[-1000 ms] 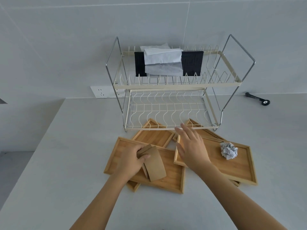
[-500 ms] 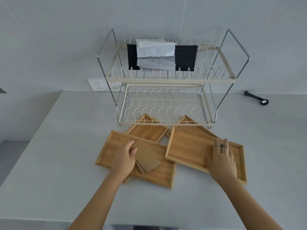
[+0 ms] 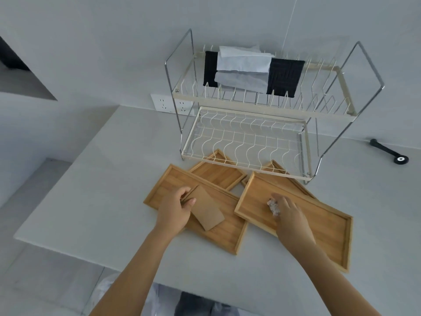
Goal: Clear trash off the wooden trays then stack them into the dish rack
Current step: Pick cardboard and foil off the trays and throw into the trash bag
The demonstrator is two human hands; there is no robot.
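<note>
One head-worn camera looks forward and down, close over the counter (image 3: 95, 201) toward the wall.

Wood trays (image 3: 328, 226), chrome wire rack (image 3: 250, 142).

White countertop (image 3: 109, 201), wooden trays (image 3: 328, 226), wire dish rack (image 3: 262, 106), black tool (image 3: 389, 152) lying on it

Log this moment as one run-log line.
left hand: grips cardboard sleeve | right hand: on crumpled paper | dish rack: no trays
</note>
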